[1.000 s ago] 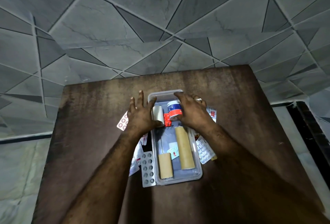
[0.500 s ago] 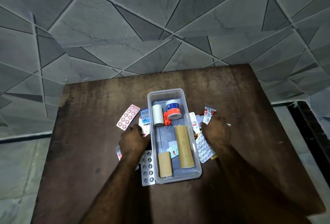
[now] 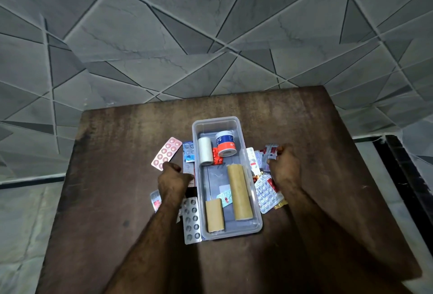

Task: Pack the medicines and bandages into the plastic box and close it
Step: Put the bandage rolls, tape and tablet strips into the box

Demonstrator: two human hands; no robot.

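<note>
The table [image 3: 117, 176] is a dark brown wooden surface; a grey tiled floor lies beyond its far edge.

Nearest the viewer, a silver pill strip [image 3: 192, 220] lies flat just beside the left wall of the box. The box [image 3: 256, 221] is a clear plastic rectangular container, open, standing lengthwise at the middle of the table. At its near end lie a short tan bandage roll [image 3: 214, 215] and, to its right, a long tan bandage roll [image 3: 239, 192], both on their sides. A small pale green packet [image 3: 225, 197] lies between them on the box floor.

The left hand [image 3: 172, 181] rests on loose packets left of the box. Its grip is curled, fingers pressed together; whether it pinches anything cannot be told. The right hand [image 3: 284, 168] sits over the strips right of the box, beside a white pill strip [image 3: 266, 194]. Its grip pinches a red-and-silver pill strip [image 3: 269, 151].

At the far end of the box stand a white tape roll [image 3: 205, 151], a red blister pack [image 3: 217, 156] and a white, blue and orange tape roll [image 3: 225, 142]. Left of the box, farther out, lie a blue pill strip [image 3: 188, 152] and a pink pill strip [image 3: 166, 152].
</note>
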